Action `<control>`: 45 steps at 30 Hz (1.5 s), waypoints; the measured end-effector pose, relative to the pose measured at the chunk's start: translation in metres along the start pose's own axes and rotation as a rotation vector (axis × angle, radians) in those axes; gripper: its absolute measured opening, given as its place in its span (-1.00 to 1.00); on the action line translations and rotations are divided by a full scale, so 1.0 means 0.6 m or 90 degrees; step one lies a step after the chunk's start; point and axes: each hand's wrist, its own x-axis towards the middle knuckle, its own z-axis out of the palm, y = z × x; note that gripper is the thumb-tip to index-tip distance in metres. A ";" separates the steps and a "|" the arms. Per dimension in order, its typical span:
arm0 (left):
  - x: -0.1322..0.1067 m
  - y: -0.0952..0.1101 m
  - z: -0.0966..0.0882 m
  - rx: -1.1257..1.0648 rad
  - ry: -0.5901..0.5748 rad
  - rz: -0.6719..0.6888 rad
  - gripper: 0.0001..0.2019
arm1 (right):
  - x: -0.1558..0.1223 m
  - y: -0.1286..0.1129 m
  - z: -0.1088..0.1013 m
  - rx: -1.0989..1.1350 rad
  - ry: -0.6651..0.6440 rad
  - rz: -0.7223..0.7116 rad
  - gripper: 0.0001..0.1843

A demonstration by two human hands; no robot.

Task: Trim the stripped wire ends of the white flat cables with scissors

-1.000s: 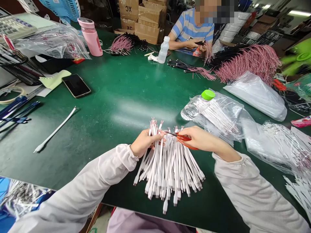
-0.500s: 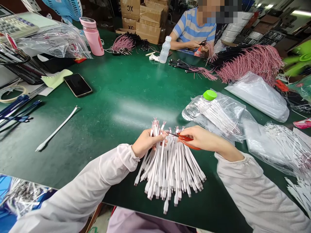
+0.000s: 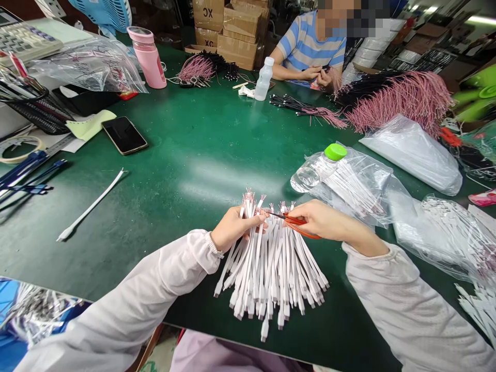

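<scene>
Head view: your left fingers [image 3: 253, 220] grasp uncountable white cables [image 3: 273, 263], long axes front-to-back, plugs [image 3: 264, 330] toward you; your right fingers [image 3: 300, 211] hold one orange-handled cutter [image 3: 295, 220], pointing left.

The left grip [image 3: 234, 227] pinches white flat cables [image 3: 271, 274] with frayed pinkish ends, fanned over the green surface [image 3: 186, 134]. The right grip [image 3: 321, 219] holds orange-handled scissors [image 3: 293, 220], pointing left. A smartphone [image 3: 124, 135] lies leftward; opposite, a striped-shirted co-worker [image 3: 306, 45] handles pink wires [image 3: 335, 82].
</scene>
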 end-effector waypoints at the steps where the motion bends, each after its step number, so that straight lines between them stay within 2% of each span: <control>1: 0.000 0.000 0.000 -0.001 0.004 -0.003 -0.62 | 0.000 0.003 0.002 -0.001 0.007 -0.002 -0.59; 4: 0.002 -0.001 -0.001 -0.002 0.026 -0.011 -0.62 | 0.003 0.013 0.012 0.004 0.049 -0.016 -0.56; 6: 0.002 0.000 -0.002 0.000 0.028 -0.016 -0.65 | 0.007 0.017 0.021 0.031 0.117 -0.011 -0.57; 10: 0.002 0.001 -0.005 -0.009 0.009 -0.029 -0.66 | 0.019 0.014 0.046 0.207 0.257 0.028 -0.68; 13: 0.003 0.001 -0.004 -0.001 0.041 -0.024 -0.70 | 0.029 0.000 0.069 0.321 0.338 -0.009 -0.62; 16: 0.004 -0.001 -0.003 0.018 0.075 -0.012 -0.73 | 0.035 -0.014 0.087 0.372 0.409 -0.027 -0.66; 29: 0.005 -0.003 0.002 0.071 0.109 0.021 -0.74 | 0.058 -0.031 0.111 0.521 0.445 0.016 -0.68; 34: 0.003 0.004 -0.003 0.062 0.075 0.013 -0.71 | 0.060 -0.035 0.113 0.510 0.435 -0.003 -0.70; 37: 0.004 0.006 -0.010 0.043 0.097 0.003 -0.68 | 0.056 -0.030 0.110 0.480 0.449 0.010 -0.70; 40: 0.006 0.007 -0.015 -0.017 0.106 -0.030 -0.61 | 0.050 -0.018 0.107 0.386 0.447 0.053 -0.69; 43: 0.005 0.009 -0.017 -0.086 0.065 -0.074 -0.57 | 0.046 -0.012 0.106 0.226 0.515 0.095 -0.63; 45: 0.004 0.010 -0.016 -0.105 0.033 -0.088 -0.66 | 0.044 -0.015 0.107 0.161 0.587 0.067 -0.66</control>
